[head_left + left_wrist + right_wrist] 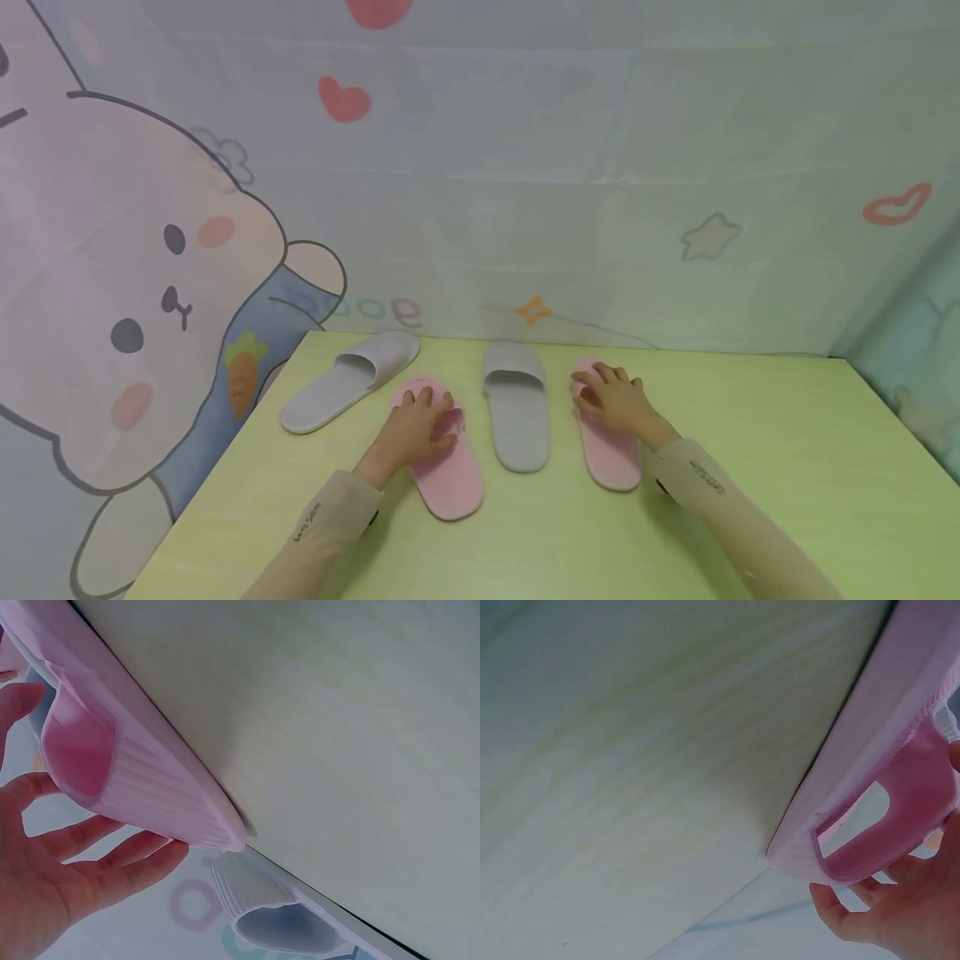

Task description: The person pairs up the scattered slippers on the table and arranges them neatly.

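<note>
Two pink slippers lie sole down with their straps toward the back wall. Over the strap of the left pink slipper (452, 483) is my left hand (411, 429), fingers spread and slightly bent. The left wrist view shows its fingertips along the outside of the ribbed strap, the thumb near the strap's opening. My right hand (617, 402) reaches over the strap end of the right pink slipper (611, 462). In the right wrist view its loosely bent fingers (900, 904) rest at the strap's outer side, with the thumb mostly out of frame.
Between the pink slippers lies a grey slipper (519, 425). Another grey slipper (330, 402) lies turned at an angle at the table's left edge. A printed cloth (525, 167) hangs behind the yellow-green table (765, 483).
</note>
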Motion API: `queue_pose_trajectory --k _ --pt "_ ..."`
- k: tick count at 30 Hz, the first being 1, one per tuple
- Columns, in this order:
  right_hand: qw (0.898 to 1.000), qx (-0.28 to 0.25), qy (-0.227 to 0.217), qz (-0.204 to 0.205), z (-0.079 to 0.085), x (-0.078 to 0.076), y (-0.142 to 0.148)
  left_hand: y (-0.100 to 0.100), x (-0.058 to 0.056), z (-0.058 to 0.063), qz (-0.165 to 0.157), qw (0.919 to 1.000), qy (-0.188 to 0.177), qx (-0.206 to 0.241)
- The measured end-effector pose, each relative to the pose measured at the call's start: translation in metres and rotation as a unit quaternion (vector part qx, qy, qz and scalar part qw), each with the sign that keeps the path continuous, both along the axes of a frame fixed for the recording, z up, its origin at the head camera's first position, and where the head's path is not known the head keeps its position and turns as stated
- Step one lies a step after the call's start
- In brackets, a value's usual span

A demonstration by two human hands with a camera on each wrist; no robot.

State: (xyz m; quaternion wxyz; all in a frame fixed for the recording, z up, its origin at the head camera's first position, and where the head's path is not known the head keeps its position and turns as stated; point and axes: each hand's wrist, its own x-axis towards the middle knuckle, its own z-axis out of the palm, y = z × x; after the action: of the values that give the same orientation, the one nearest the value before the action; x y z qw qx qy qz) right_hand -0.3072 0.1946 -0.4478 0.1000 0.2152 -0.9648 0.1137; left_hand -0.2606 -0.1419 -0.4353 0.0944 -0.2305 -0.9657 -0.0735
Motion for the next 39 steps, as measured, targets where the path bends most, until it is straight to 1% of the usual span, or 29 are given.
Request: queue_pose_trajectory --k 4,7,8,11,14,15,19,26,33,37,39 --pt "1.0 -0.009 0.001 0.0 -0.003 0.001 0.003 0.0 0.003 0.0 -0.001 1.0 -0.003 -0.003" --pt "1.0 -0.025 0.016 0.009 -0.004 0.004 0.005 0.0 0.004 0.0 -0.001 1.0 -0.002 -0.002" --pt "0.999 -0.022 0.031 0.012 -0.008 0.001 0.008 0.0 0.005 0.0 -0.001 1.0 -0.001 -0.002" --pt "0.999 -0.026 0.043 0.02 -0.01 0.003 0.009 -0.001 0.006 0.0 -0.003 1.0 0.003 -0.004" --pt "0.999 -0.02 0.039 0.016 -0.009 0.006 0.01 -0.002 0.006 0.0 -0.008 0.9998 0.012 -0.01" --pt "0.999 -0.022 0.027 0.015 -0.004 0.01 0.008 -0.002 0.007 0.001 -0.011 0.9998 0.015 -0.011" --pt "1.0 -0.004 0.012 0.001 -0.002 0.015 0.008 -0.004 0.007 0.002 -0.019 0.9995 0.02 -0.015" --pt "1.0 0.009 0.003 -0.002 -0.002 0.019 0.011 -0.008 0.004 0.007 -0.051 0.9983 -0.017 -0.022" --pt "1.0 0.006 0.01 0.002 -0.002 0.022 0.013 -0.015 0.003 0.003 -0.076 0.9957 -0.025 -0.048" --pt "1.0 0.009 0.02 0.004 -0.002 0.023 0.013 -0.018 0.004 0.005 -0.095 0.9935 -0.031 -0.053" --pt "1.0 0.007 0.023 0.006 -0.002 0.023 0.013 -0.02 0.004 0.007 -0.1 0.9924 -0.036 -0.063"
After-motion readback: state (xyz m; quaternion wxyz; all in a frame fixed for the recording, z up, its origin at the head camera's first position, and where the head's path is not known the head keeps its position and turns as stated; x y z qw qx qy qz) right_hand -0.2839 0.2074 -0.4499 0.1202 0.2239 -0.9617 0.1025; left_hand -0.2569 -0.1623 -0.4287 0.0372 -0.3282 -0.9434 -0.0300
